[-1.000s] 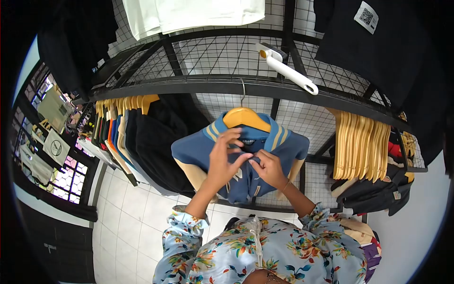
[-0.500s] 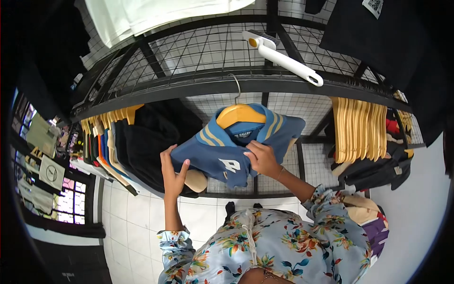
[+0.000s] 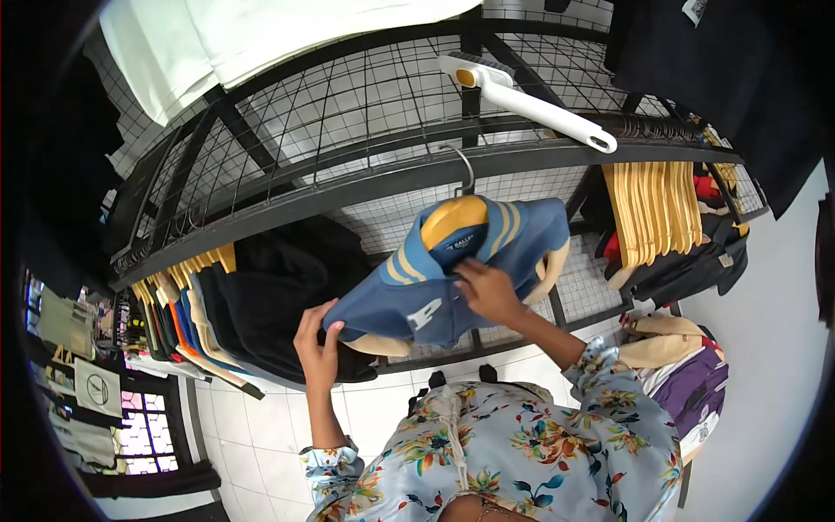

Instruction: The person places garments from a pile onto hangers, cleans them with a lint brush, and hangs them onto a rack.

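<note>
A blue jacket (image 3: 383, 304) with cream sleeves, a striped collar and a white letter hangs tilted on a wooden hanger (image 3: 456, 219), whose metal hook reaches the black rack's rail. My left hand (image 3: 318, 341) pinches the jacket's shoulder at the left, thumb in front and fingers behind. Just below the collar, my right hand (image 3: 489, 293) has its fingers closed on the front edge of the jacket.
A white-handled brush (image 3: 539, 111) lies on the black wire shelf (image 3: 348, 183). Dark and coloured clothes (image 3: 287, 296) hang at the left. Empty wooden hangers (image 3: 652, 213) hang at the right, above black clothing. A purple and cream pile (image 3: 691, 383) is at the lower right.
My left hand has gone from the jacket's front to its shoulder and taken hold there. My right hand has stayed near the collar opening. The jacket has turned and tilted on its hanger.
</note>
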